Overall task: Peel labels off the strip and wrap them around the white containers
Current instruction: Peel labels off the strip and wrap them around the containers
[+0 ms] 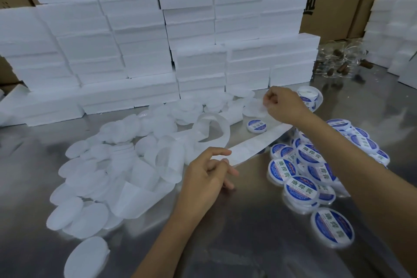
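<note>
1. Tabletop (259, 232) of shiny steel carries everything.
2. Left hand (203, 178), at 6 o'clock, pinches the near end of the white backing strip (252, 149); its grip is narrow.
3. Unlabelled white containers (101, 171) pile at 9 o'clock; blue-labelled containers (301, 189) heap at 3 o'clock.
4. Right hand (282, 106), at 1 o'clock, pinches a pale round label (259, 109) over the strip's far end.
5. White foam boxes (144, 36) stack at 12 o'clock.

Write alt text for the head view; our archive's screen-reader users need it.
A person's left hand holds a white label strip on a steel table while the right hand pinches a peeled label. Unlabelled white containers lie left, blue-labelled containers right, white foam boxes stacked behind.
</note>
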A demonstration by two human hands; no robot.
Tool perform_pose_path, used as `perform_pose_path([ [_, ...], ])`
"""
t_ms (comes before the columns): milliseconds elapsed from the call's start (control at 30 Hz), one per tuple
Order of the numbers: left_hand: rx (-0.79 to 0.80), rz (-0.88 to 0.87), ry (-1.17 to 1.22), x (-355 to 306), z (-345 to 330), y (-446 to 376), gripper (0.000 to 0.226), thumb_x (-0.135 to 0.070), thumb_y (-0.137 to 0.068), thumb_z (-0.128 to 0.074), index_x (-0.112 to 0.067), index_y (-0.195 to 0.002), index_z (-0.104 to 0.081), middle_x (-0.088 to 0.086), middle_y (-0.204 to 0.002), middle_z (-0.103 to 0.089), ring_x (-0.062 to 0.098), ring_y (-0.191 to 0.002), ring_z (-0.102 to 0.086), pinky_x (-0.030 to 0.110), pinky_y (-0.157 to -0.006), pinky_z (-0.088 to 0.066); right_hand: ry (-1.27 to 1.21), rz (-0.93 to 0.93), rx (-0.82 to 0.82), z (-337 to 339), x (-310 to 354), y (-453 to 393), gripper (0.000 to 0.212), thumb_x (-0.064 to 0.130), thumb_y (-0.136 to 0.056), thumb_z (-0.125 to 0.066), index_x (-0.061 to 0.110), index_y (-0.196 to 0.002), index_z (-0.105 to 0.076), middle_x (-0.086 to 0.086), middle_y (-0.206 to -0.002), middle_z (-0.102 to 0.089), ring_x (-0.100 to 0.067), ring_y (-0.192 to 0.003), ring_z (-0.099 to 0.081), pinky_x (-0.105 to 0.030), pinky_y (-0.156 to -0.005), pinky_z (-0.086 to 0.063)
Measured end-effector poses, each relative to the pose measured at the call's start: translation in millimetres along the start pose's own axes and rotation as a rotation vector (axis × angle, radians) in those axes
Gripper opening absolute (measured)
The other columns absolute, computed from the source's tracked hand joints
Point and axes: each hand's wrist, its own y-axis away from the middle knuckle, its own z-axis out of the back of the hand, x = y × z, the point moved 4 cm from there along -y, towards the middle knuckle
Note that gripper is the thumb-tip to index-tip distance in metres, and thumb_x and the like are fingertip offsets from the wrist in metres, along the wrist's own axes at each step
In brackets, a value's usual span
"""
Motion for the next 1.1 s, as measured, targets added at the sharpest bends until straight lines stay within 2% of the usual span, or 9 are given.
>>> perform_pose_path([
  [100, -0.012, 0.033, 0.076, -6, -1, 2, 0.02, -0.014, -0.102, -0.051, -0.025, -0.112, -0.065, 0.001, -0.083, -0.077, 0.026, -0.063, -0.073, 0.037, -0.075, -0.063, -0.376, -0.04, 0.1, 9, 24, 30, 0.015, 0.008, -0.096, -0.053, 0.011, -0.093, -0.067, 0.0, -0.081, -0.067, -0.008, -0.07, -0.062, -0.013, -0.062, -0.049],
  [333, -0.145, -0.036, 0.3, -28, 13, 9, 0.066, -0.039, -0.087, -0.069, -0.052, -0.142, -0.034, -0.008, -0.13, -0.06, 0.02, -0.107, -0.071, 0.038, -0.074, -0.064, -0.735, 0.093, 0.466, -5, 75, 106, 0.014, 0.014, -0.097, -0.059, 0.008, -0.098, -0.072, -0.009, -0.089, -0.074, -0.015, -0.08, -0.069, -0.027, -0.082, -0.057],
  [433, -0.104, -0.122, 0.257, -36, 27, 7, 0.044, -0.018, -0.097, -0.064, -0.033, -0.136, -0.054, -0.002, -0.125, -0.066, 0.022, -0.111, -0.069, 0.033, -0.072, -0.063, -0.68, 0.121, 0.487, -25, 86, 122, 0.014, 0.02, -0.095, -0.063, 0.012, -0.094, -0.074, -0.004, -0.09, -0.076, -0.007, -0.076, -0.068, -0.019, -0.075, -0.054],
  [500, -0.13, -0.148, 0.194, -36, 40, 6, 0.027, -0.009, -0.1, -0.058, -0.02, -0.123, -0.065, -0.005, -0.113, -0.071, 0.018, -0.106, -0.07, 0.028, -0.069, -0.062, -0.601, 0.128, 0.352, -35, 83, 123, 0.013, 0.022, -0.094, -0.064, 0.016, -0.092, -0.076, 0.005, -0.086, -0.076, -0.003, -0.075, -0.067, -0.017, -0.073, -0.051],
  [600, -0.231, -0.052, 0.173, -28, 63, 2, 0.02, -0.009, -0.103, -0.051, -0.016, -0.117, -0.065, 0.004, -0.11, -0.073, 0.021, -0.095, -0.074, 0.03, -0.067, -0.062, -0.303, 0.127, 0.119, -46, 65, 121, 0.018, 0.019, -0.09, -0.062, 0.025, -0.102, -0.073, 0.013, -0.104, -0.072, -0.008, -0.101, -0.063, -0.028, -0.09, -0.047],
  [733, -0.292, 0.011, 0.188, -22, 76, -2, 0.022, -0.006, -0.103, -0.05, -0.017, -0.117, -0.062, 0.009, -0.11, -0.068, 0.023, -0.085, -0.074, 0.031, -0.058, -0.061, 0.068, 0.207, 0.267, -78, 45, 131, 0.041, 0.033, -0.086, -0.06, 0.036, -0.128, -0.059, 0.01, -0.137, -0.057, -0.018, -0.132, -0.041, -0.032, -0.107, -0.022],
  [867, -0.318, -0.006, 0.182, -21, 69, -5, 0.032, -0.001, -0.093, -0.062, -0.026, -0.113, -0.062, 0.0, -0.105, -0.065, 0.021, -0.092, -0.071, 0.023, -0.054, -0.057, 0.111, 0.352, 0.1, -81, 49, 133, 0.016, 0.026, -0.093, -0.054, 0.026, -0.093, -0.07, 0.01, -0.099, -0.069, -0.018, -0.107, -0.053, -0.029, -0.085, -0.025],
  [967, -0.318, -0.084, 0.092, -22, 64, -5, 0.039, 0.002, -0.089, -0.066, -0.031, -0.109, -0.063, -0.01, -0.102, -0.065, 0.018, -0.097, -0.067, 0.019, -0.057, -0.056, -0.099, 0.233, 0.119, -77, 50, 132, 0.028, 0.028, -0.097, -0.055, 0.027, -0.069, -0.06, 0.006, -0.079, -0.063, -0.018, -0.083, -0.052, -0.033, -0.072, -0.035],
  [1100, -0.288, -0.227, -0.152, -25, 61, -2, 0.045, 0.0, -0.088, -0.064, -0.04, -0.108, -0.061, -0.024, -0.102, -0.063, 0.002, -0.098, -0.061, 0.03, -0.066, -0.06, -0.439, 0.062, 0.237, -72, 48, 132, 0.028, 0.027, -0.095, -0.059, 0.016, -0.07, -0.061, 0.005, -0.063, -0.059, -0.003, -0.06, -0.051, -0.023, -0.061, -0.038],
])
